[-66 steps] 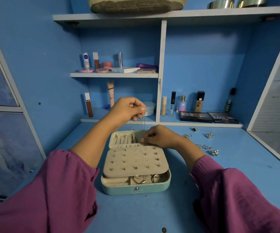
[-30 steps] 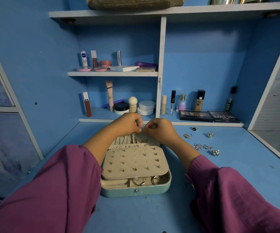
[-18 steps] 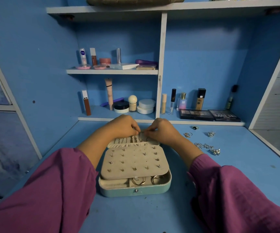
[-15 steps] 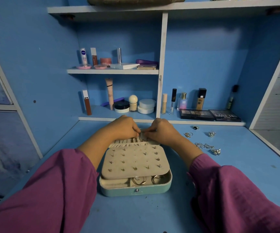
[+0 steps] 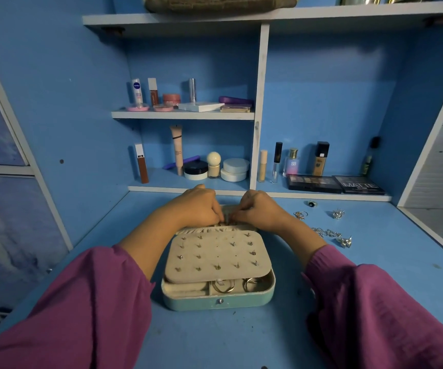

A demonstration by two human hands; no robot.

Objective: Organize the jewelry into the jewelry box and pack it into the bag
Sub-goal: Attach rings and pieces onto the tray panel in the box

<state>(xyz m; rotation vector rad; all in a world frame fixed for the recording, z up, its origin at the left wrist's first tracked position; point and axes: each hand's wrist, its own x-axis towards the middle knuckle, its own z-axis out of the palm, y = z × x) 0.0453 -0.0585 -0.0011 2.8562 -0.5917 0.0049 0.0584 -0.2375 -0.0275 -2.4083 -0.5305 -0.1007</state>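
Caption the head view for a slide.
Both hands working at the open mint-green jewelry box on the blue desk.

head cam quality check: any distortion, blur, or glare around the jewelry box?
Head view: wide-angle bowing, shelf edge and side frames curve; light dim, bluish and even, soft shadow beside the jewelry box; no strong glare, small glints on the rings; box and studs sharp, sleeves at the bottom soft; where the left hand and right hand meet is too small to resolve.

Home dressing nook: blue-painted bench (image 5: 374, 262) under built-in white-edged shelves (image 5: 183, 115) stocked with cosmetics — lip balm (image 5: 136, 91), foundation bottle (image 5: 320, 159), eyeshadow palettes (image 5: 313, 183), cream jars (image 5: 235, 169) — beyond the fingers.
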